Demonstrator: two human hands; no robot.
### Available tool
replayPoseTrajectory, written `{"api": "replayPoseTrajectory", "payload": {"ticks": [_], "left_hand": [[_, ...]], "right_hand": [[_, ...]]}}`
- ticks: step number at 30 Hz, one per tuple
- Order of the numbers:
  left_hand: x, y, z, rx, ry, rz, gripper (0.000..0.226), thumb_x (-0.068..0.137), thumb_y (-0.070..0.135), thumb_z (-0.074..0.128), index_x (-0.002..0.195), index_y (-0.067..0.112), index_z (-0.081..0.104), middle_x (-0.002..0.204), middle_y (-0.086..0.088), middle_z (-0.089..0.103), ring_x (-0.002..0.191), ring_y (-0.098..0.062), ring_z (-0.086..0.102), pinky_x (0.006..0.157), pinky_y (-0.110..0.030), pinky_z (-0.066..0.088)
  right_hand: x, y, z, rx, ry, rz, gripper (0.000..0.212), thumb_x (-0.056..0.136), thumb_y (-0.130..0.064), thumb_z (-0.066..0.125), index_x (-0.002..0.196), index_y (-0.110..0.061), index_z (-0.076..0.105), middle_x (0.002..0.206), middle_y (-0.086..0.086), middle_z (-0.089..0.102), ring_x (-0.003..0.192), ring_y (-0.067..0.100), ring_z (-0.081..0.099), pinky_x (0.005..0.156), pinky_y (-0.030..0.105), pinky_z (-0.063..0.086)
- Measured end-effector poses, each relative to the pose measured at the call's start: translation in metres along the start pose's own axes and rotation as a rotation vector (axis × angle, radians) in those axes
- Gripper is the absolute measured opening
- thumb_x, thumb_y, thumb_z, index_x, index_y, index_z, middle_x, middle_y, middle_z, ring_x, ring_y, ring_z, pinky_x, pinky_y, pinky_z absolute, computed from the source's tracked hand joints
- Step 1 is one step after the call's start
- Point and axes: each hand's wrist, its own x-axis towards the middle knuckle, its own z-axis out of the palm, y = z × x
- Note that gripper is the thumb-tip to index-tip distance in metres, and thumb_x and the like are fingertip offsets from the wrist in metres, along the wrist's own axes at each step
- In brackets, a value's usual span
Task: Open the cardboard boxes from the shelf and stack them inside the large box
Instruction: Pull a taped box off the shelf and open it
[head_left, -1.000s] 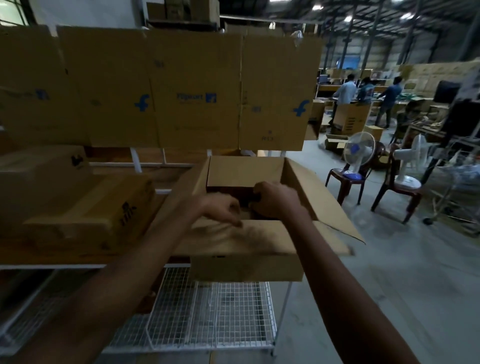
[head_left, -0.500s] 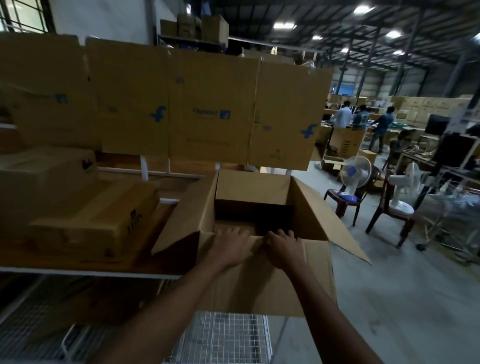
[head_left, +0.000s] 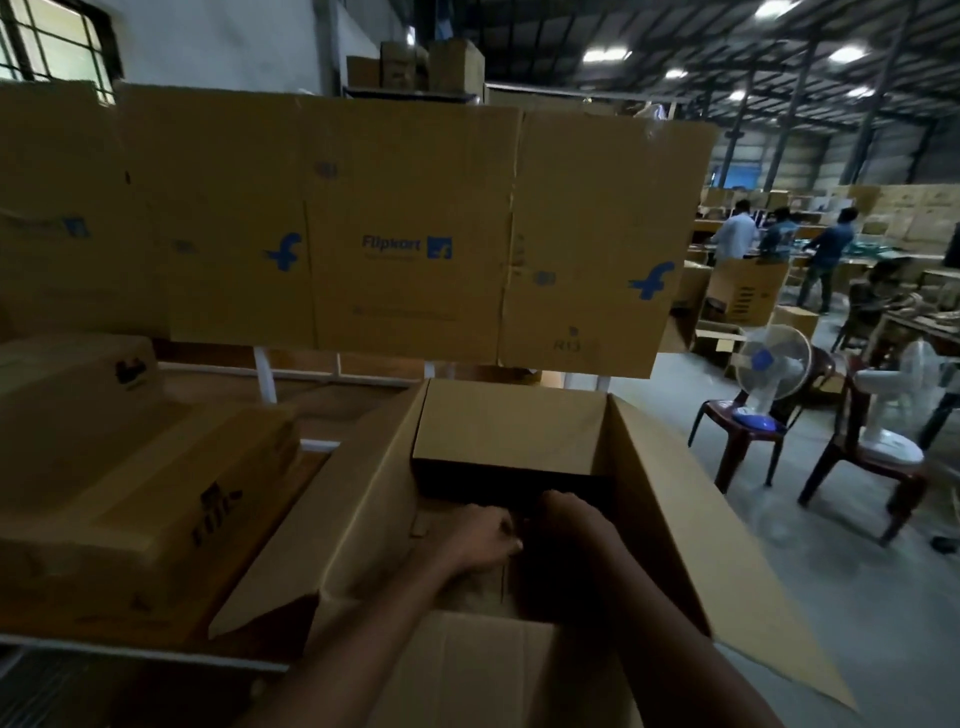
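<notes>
The large open cardboard box (head_left: 649, 519) stands in front of me at the shelf's right end, its flaps spread outward. My left hand (head_left: 483, 540) and my right hand (head_left: 571, 525) both reach deep into it, side by side, over brown cardboard (head_left: 447, 519) lying in the bottom. The left fingers look bent, but the box's dark inside hides what either hand touches or holds. Two closed cardboard boxes lie on the shelf to the left: a nearer one (head_left: 156, 509) and a farther one (head_left: 67, 384).
A wide flattened Flipkart carton (head_left: 405, 234) stands upright behind the shelf. The white shelf edge (head_left: 130, 654) runs at lower left. On the right, two chairs carry table fans (head_left: 769, 374) (head_left: 893, 415) on open concrete floor. Several people (head_left: 737, 234) work far back.
My hands left the near flap and went down into the large box. The near flap now hangs outward toward me, and my view has moved closer over the box.
</notes>
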Motion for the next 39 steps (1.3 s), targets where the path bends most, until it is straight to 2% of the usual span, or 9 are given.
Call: {"api": "replayPoseTrajectory", "payload": {"ticks": [4,7,9,10,12,16,22,27,39], "left_hand": [[0.033,-0.009,0.026,0.008,-0.003,0.038,0.048,0.095,0.048,0.058,0.136,0.024,0.056,0.133,-0.005,0.065,0.122,-0.028,0.061,0.092,-0.033,0.05],[0.074,-0.029,0.02,0.105,-0.033,-0.056,0.052,0.094,0.052,0.055,0.136,0.021,0.052,0.133,-0.011,0.061,0.123,-0.034,0.059,0.097,-0.043,0.051],[0.104,-0.045,0.015,0.157,-0.079,-0.128,0.055,0.095,0.054,0.053,0.137,0.018,0.051,0.137,-0.013,0.059,0.125,-0.036,0.057,0.1,-0.045,0.05],[0.118,-0.053,0.017,0.176,-0.112,-0.156,0.058,0.096,0.055,0.052,0.14,0.018,0.049,0.141,-0.014,0.056,0.128,-0.037,0.055,0.103,-0.047,0.049],[0.142,-0.069,0.026,0.197,-0.17,-0.191,0.068,0.097,0.054,0.051,0.152,0.017,0.038,0.156,-0.013,0.043,0.141,-0.037,0.044,0.112,-0.051,0.042],[0.169,-0.075,0.036,0.208,-0.209,-0.216,0.077,0.104,0.047,0.044,0.165,0.02,0.004,0.173,-0.004,-0.002,0.158,-0.032,0.008,0.124,-0.056,0.022],[0.166,-0.052,0.009,0.179,0.336,-0.047,0.064,0.101,0.036,0.046,0.16,0.025,0.023,0.163,-0.001,0.031,0.147,-0.025,0.032,0.114,-0.051,0.038],[0.203,-0.046,-0.045,0.145,0.547,-0.032,0.077,0.1,0.037,0.048,0.163,0.035,0.004,0.171,0.0,0.015,0.155,-0.025,0.02,0.116,-0.053,0.036],[0.307,-0.111,-0.078,0.322,0.471,-0.103,0.087,0.095,0.046,0.053,0.16,0.048,-0.005,0.172,-0.005,0.008,0.153,-0.034,0.023,0.113,-0.053,0.038]], "right_hand": [[0.047,0.003,-0.002,0.001,-0.107,-0.054,0.043,0.104,-0.027,0.053,0.143,-0.01,0.051,0.141,0.009,0.057,0.126,0.02,0.059,0.104,0.032,0.049],[0.082,0.006,0.029,0.044,0.033,-0.026,0.036,0.104,-0.024,0.052,0.132,-0.004,0.062,0.111,0.004,0.068,0.082,-0.002,0.068,0.064,0.011,0.053],[0.11,0.012,0.039,-0.116,0.073,-0.038,0.042,0.104,-0.033,0.051,0.138,-0.009,0.056,0.134,0.008,0.063,0.109,0.009,0.065,0.087,0.021,0.055],[0.121,0.018,0.04,-0.16,0.04,-0.103,0.059,0.102,-0.045,0.053,0.15,-0.012,0.044,0.152,0.01,0.048,0.133,0.022,0.053,0.106,0.034,0.048],[0.129,0.015,0.037,-0.16,-0.071,-0.017,0.09,0.094,-0.064,0.053,0.162,-0.018,0.016,0.168,0.009,0.019,0.152,0.036,0.022,0.119,0.057,0.03],[0.12,0.015,0.02,-0.134,0.055,-0.003,0.078,0.099,-0.044,0.052,0.162,-0.017,0.013,0.168,0.006,0.017,0.152,0.037,0.017,0.115,0.067,0.024],[0.108,0.01,-0.006,-0.137,0.4,-0.059,0.063,0.1,-0.029,0.046,0.157,-0.014,0.024,0.158,0.016,0.033,0.145,0.039,0.03,0.115,0.058,0.028],[0.145,0.017,-0.055,-0.032,0.617,-0.089,0.077,0.101,-0.039,0.046,0.162,-0.019,0.005,0.168,0.014,0.009,0.154,0.041,0.009,0.121,0.063,0.015],[0.249,0.073,-0.089,-0.125,0.527,-0.079,0.096,0.096,-0.053,0.054,0.16,-0.033,-0.014,0.168,-0.001,-0.024,0.155,0.042,-0.011,0.114,0.078,0.015]]}}
